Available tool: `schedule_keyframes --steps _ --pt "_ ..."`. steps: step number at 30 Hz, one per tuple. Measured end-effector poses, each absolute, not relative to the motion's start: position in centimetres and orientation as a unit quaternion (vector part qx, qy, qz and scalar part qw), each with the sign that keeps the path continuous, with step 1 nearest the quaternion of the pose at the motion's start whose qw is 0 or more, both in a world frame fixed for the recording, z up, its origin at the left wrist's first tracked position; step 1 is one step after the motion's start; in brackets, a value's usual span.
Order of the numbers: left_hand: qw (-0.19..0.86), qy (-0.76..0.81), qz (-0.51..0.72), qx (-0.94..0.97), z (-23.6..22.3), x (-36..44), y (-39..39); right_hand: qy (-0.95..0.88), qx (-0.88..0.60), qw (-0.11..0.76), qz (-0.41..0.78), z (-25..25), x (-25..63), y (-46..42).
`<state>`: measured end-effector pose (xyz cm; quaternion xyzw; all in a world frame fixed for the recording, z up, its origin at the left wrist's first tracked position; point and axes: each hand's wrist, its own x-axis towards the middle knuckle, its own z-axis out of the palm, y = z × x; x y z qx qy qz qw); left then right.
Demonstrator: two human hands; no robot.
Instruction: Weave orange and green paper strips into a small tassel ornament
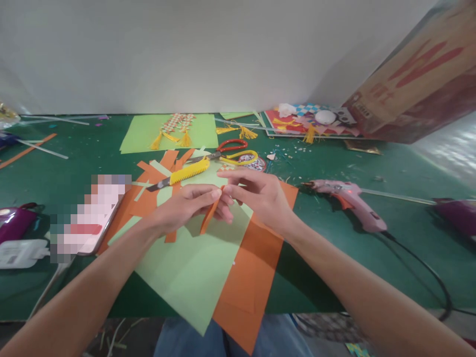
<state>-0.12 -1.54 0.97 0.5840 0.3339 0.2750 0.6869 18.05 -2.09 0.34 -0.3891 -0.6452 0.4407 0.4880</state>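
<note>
Between my hands is a narrow orange paper strip (208,218), its lower end hanging down toward the front. My left hand (199,201) pinches the strip near its upper end. The thumb and forefinger of my right hand (260,196) close on the same upper end, while its other fingers reach to the left. Beneath both hands lies a light green paper sheet (189,277), over an orange sheet (245,277). Just beyond my left hand rests a yellow utility knife (189,171) with its blade out, among cut orange strips (169,161). Scissors (238,153) with red and yellow handles lie behind it.
A pink hot glue gun (345,198) lies at the right, its cord trailing forward. On the left are a phone (92,213) and a white charger (24,254). Woven pieces with yellow tassels (171,139) lie at the back. A brown paper bag (420,74) stands back right.
</note>
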Motion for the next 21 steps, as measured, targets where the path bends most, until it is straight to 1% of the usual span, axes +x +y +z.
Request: schedule_keyframes --steps 3,6,16,21 --pt "0.691 0.329 0.295 0.573 1.0 0.0 -1.5 -0.689 -0.409 0.509 0.316 0.6 18.1 -2.5" --pt "0.694 0.326 0.296 0.569 1.0 0.0 -1.5 -0.719 -0.398 0.51 0.255 0.6 18.1 -2.6" --pt "0.704 0.306 0.288 0.573 0.7 0.0 -1.4 -0.738 -0.372 0.517 0.224 0.0 18.0 -2.4" --pt "0.711 0.293 0.282 0.574 0.6 0.0 -1.3 -0.741 -0.339 0.545 0.199 -0.5 17.9 -2.2"
